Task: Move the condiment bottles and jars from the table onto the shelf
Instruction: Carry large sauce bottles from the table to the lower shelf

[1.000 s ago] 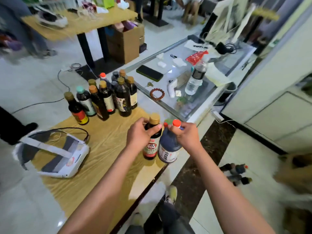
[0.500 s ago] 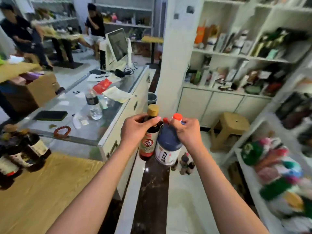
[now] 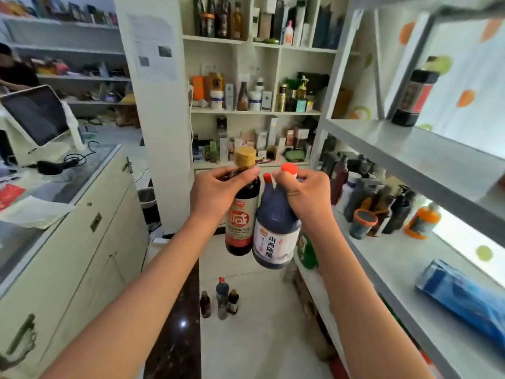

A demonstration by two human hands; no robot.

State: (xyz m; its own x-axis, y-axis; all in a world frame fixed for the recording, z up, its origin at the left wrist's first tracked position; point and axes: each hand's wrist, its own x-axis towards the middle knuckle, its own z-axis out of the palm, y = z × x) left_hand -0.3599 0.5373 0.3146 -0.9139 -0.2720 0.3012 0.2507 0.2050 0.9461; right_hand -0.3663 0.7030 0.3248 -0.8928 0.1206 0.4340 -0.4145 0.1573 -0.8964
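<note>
In the head view, both forearms reach forward and upward from the bottom of the picture, and the two hands meet at chest height in the middle. The left hand curls its fingers and thumb round the neck of a dark sauce bottle with a tan cap and a red and white label. The right hand is clamped on the handle and neck of a dark blue vinegar jug with an orange cap. Both containers hang upright in the air, side by side and touching, above the floor and not on any surface. Just to the right is the white shelf, where several bottles stand in a group near its far end and a blue packet lies nearer. Three small bottles stand on the floor below the hands. A counter with a screen is at the left.
</note>
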